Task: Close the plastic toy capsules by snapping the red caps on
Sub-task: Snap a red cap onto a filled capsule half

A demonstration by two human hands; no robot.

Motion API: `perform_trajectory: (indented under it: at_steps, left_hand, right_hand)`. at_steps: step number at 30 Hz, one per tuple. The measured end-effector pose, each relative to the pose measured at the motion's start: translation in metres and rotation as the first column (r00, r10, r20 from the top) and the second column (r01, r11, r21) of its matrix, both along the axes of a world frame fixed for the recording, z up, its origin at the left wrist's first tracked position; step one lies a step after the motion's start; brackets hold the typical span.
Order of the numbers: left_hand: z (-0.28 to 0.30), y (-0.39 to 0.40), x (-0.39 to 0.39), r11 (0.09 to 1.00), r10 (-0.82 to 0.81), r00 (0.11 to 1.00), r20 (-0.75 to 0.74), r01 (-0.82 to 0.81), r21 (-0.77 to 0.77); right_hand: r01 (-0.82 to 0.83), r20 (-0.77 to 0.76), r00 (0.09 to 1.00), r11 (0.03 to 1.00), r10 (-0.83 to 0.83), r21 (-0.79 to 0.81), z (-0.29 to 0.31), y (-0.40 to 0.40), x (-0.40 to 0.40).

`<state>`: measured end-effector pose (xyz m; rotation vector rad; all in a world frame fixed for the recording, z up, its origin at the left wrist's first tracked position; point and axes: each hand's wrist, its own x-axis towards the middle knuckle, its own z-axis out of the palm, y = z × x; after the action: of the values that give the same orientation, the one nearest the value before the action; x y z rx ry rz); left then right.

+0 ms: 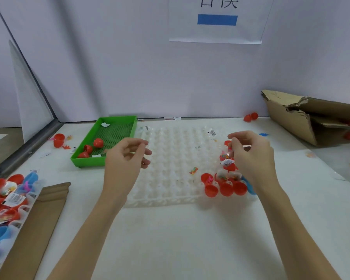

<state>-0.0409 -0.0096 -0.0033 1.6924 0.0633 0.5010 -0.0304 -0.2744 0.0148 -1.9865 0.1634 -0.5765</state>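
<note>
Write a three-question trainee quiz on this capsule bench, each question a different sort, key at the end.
1. True or false: the green tray holds red caps.
2. Near which corner of the white grid tray do the red capsules cluster? A) far left B) near right C) near left
3. Fill in: the torn ____ box lies at far right.

Key: 1 true; 2 B; 3 cardboard.
</note>
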Motion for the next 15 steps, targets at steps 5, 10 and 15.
perform_trajectory:
  at_steps: [5, 10, 15]
  left_hand:
    - [-0.006, -0.026, -0.011, 0.910, -0.169, 0.984, 0.061, 0.132, 0.393]
    - [-0.015, -0.055, -0.027, 0.630, -0.438, 0.870, 0.225, 0.119, 0.767]
    - [-0.015, -0.063, -0.030, 0.549, -0.502, 0.818, 0.280, 0.052, 0.834]
  right_hand:
    - [0.024, -0.061, 0.997, 0.967, -0.040, -0.253, -0.006, -0.008, 0.003]
    - [0.095, -0.054, 0.991, 0.944, -0.118, -0.316, -0.005, -0.019, 0.006]
    - [0.060, -0.094, 0.990, 0.926, -0.102, -0.373, -0.010, -0.028, 0.013]
